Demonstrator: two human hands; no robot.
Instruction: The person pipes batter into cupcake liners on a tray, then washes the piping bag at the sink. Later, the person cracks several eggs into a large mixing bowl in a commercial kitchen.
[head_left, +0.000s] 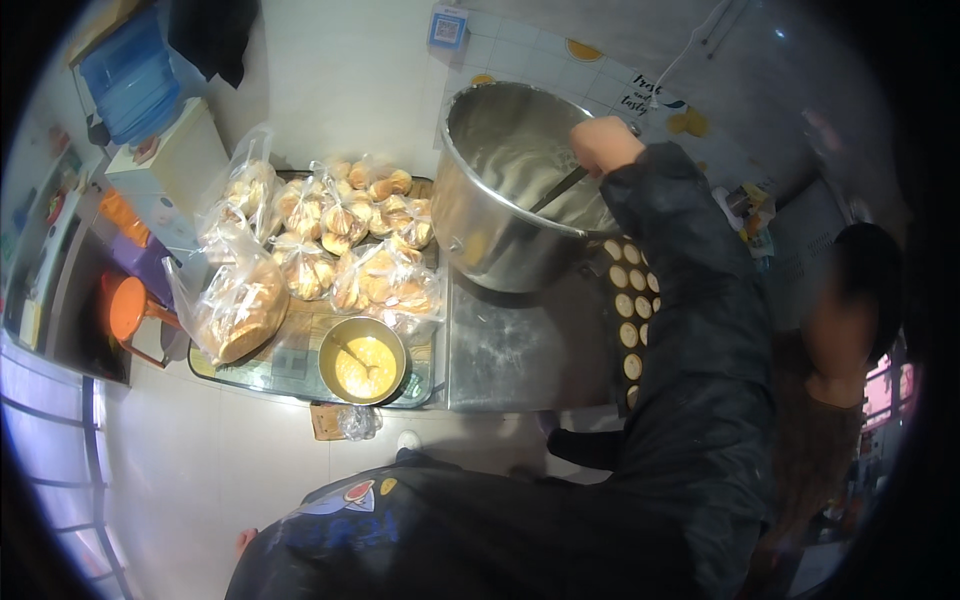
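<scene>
My right hand (606, 144) is closed around the handle of a utensil (559, 189), which reaches down into a large stainless steel pot (469, 214). Pale, creamy batter (517, 157) coats the inside of the pot; the utensil's far end is hidden. Only a small part of my left hand (244, 540) shows at lower left, beside my dark apron, and its fingers cannot be made out. Left of the pot's base, a small steel bowl (324, 367) holds yellow liquid, perhaps beaten egg, with a spoon (352, 350) in it.
Several clear plastic bags of baked buns (386, 274) crowd the glass-topped table (300, 382). Right of the metal worktop (510, 345), a dark mould tray (624, 375) with round pale cakes is partly behind my sleeve. Another person (825, 420) stands at right. An orange stool (129, 309) stands left.
</scene>
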